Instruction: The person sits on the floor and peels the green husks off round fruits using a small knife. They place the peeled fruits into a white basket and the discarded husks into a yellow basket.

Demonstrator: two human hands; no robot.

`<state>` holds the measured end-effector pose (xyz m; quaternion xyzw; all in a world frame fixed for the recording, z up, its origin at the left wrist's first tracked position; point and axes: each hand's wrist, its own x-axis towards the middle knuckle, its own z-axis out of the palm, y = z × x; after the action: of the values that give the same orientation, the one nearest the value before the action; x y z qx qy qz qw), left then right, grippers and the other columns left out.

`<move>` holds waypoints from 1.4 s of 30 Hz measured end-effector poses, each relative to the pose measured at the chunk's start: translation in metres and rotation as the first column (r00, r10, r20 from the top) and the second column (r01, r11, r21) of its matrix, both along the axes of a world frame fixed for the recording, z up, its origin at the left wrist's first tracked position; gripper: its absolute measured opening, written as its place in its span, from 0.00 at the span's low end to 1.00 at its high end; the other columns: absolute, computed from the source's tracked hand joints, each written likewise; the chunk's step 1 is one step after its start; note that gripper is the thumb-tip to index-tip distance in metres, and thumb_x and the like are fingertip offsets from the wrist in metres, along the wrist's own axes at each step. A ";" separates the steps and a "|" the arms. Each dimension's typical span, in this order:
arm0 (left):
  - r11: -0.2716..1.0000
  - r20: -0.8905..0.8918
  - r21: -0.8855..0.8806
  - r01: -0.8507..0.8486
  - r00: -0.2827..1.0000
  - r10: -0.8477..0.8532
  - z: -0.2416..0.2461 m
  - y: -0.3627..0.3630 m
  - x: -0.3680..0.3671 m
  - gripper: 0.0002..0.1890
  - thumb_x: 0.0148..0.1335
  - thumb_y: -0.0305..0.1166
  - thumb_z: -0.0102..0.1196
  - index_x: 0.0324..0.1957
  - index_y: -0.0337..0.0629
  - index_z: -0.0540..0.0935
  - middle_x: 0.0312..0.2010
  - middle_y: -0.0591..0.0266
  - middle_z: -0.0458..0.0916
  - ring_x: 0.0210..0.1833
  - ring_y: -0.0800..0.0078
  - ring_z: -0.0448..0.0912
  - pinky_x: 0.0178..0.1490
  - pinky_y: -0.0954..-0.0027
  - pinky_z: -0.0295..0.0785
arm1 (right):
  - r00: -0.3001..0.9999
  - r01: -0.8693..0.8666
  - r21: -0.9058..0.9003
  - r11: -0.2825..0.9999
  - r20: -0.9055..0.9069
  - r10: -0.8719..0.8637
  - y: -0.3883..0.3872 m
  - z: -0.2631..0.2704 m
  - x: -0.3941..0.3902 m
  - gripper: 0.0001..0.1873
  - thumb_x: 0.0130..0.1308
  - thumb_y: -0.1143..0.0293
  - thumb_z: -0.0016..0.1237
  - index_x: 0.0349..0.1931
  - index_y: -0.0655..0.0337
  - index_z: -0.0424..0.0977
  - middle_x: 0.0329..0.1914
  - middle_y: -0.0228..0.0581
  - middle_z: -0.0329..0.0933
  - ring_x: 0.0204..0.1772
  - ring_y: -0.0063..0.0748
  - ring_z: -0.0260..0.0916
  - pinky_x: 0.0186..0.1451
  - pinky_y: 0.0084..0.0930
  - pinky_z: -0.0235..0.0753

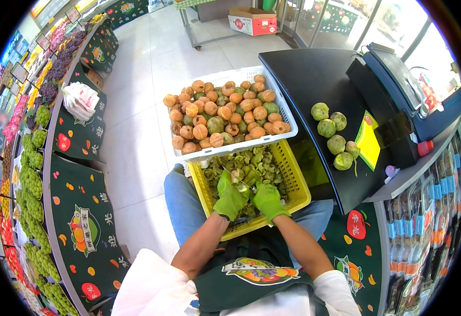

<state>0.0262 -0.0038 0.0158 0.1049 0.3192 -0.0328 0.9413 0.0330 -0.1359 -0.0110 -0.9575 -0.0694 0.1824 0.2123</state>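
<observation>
My left hand [230, 200], in a green glove, grips a partly peeled green-husked walnut [236, 175]; fingers hide part of it. In my right hand [269, 200], gloved alike, is a knife [243, 182] with a thin blade that reaches across towards the nut. Both hands are over a yellow plastic basket [299, 192] between my knees, which holds many cut pieces of green husk [260, 160]. Just beyond stands a white plastic crate [283, 108] heaped with brown-shelled walnuts [224, 113], some still with green or dark husk on them.
On the black counter [301, 71] to the right lie several green-husked walnuts [336, 144] beside a yellow card [368, 142] and a dark blue machine [400, 79]. Fruit stands with green grapes [30, 177] run along the left. A cardboard box [252, 21] sits at the back; packaged goods [416, 225] fill the right.
</observation>
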 end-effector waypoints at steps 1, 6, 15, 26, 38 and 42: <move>1.000 0.004 0.010 -0.012 1.000 0.012 -0.009 0.000 0.001 0.22 0.67 0.50 0.48 0.48 0.39 0.76 0.39 0.55 0.81 0.40 0.56 0.81 0.45 0.54 0.80 | 0.999 0.048 0.004 0.999 -0.017 -0.048 0.007 0.001 -0.003 0.11 0.59 0.65 0.48 0.36 0.63 0.78 0.36 0.58 0.78 0.41 0.58 0.77 0.45 0.50 0.73; 0.990 0.065 0.135 -0.036 0.998 0.028 -0.025 -0.004 0.008 0.22 0.69 0.45 0.48 0.56 0.39 0.73 0.47 0.55 0.79 0.51 0.57 0.79 0.52 0.56 0.77 | 0.969 0.246 0.217 0.945 -0.059 -0.238 0.014 -0.034 -0.013 0.15 0.60 0.61 0.48 0.39 0.62 0.77 0.36 0.57 0.79 0.42 0.59 0.76 0.46 0.49 0.74; 0.870 0.293 0.430 0.241 0.874 -0.387 -0.016 0.045 -0.002 0.23 0.67 0.45 0.49 0.59 0.44 0.70 0.54 0.59 0.76 0.57 0.60 0.75 0.56 0.53 0.72 | 1.000 -0.007 0.221 0.975 0.018 0.003 -0.019 0.042 0.003 0.16 0.60 0.60 0.49 0.46 0.55 0.77 0.33 0.52 0.79 0.40 0.57 0.76 0.44 0.47 0.74; 0.968 0.142 -0.021 0.250 0.959 -0.245 0.015 0.025 0.004 0.17 0.67 0.46 0.48 0.39 0.43 0.81 0.33 0.60 0.82 0.42 0.58 0.80 0.53 0.51 0.76 | 0.986 -0.140 0.161 0.977 -0.068 0.152 -0.018 0.067 0.001 0.14 0.58 0.62 0.47 0.41 0.58 0.77 0.29 0.51 0.79 0.37 0.55 0.76 0.42 0.47 0.74; 0.930 0.234 0.254 0.265 0.916 -0.325 0.006 0.038 0.001 0.19 0.69 0.42 0.47 0.49 0.36 0.77 0.38 0.56 0.83 0.41 0.56 0.83 0.52 0.48 0.78 | 0.985 -0.141 0.157 0.977 -0.072 0.154 -0.022 0.065 -0.013 0.12 0.60 0.63 0.49 0.35 0.63 0.76 0.30 0.54 0.78 0.39 0.57 0.76 0.43 0.49 0.73; 0.948 0.217 0.157 0.275 0.927 -0.305 0.020 0.024 -0.001 0.20 0.68 0.44 0.46 0.40 0.33 0.80 0.32 0.53 0.83 0.39 0.56 0.83 0.49 0.53 0.79 | 0.991 -0.132 0.082 0.988 0.018 0.131 -0.022 0.049 -0.018 0.13 0.61 0.61 0.49 0.34 0.62 0.77 0.31 0.53 0.79 0.39 0.56 0.77 0.44 0.49 0.73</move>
<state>0.0255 0.0207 0.0363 0.2124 0.1862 -0.1390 0.9492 0.0148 -0.1575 0.0376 -0.9423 -0.1412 0.1870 0.2390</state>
